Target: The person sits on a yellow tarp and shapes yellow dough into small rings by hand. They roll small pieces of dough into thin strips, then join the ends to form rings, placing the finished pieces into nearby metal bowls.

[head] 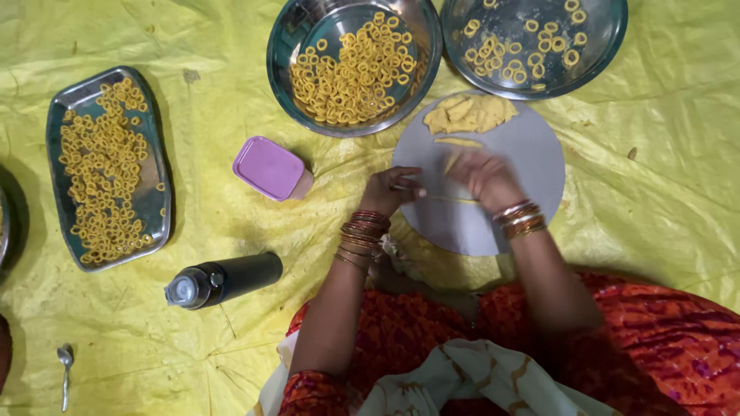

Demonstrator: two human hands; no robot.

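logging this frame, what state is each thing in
left hand: pinching a thin dough strip on the round board
right hand: blurred, on the same strip
dough pile: loose on the board
pink-lidded box: closed
dark bottle: lying on its side
nearer bowl: heaped with rings

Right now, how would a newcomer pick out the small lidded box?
Start at the yellow sheet covering the floor. Left of the round grey board, below the fuller steel bowl, sits the box: the only purple-lidded, square thing there.

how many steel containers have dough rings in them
3: a rectangular tray at far left, a deep bowl at top centre, a shallow plate at top right. Another dish at the left edge is mostly hidden.
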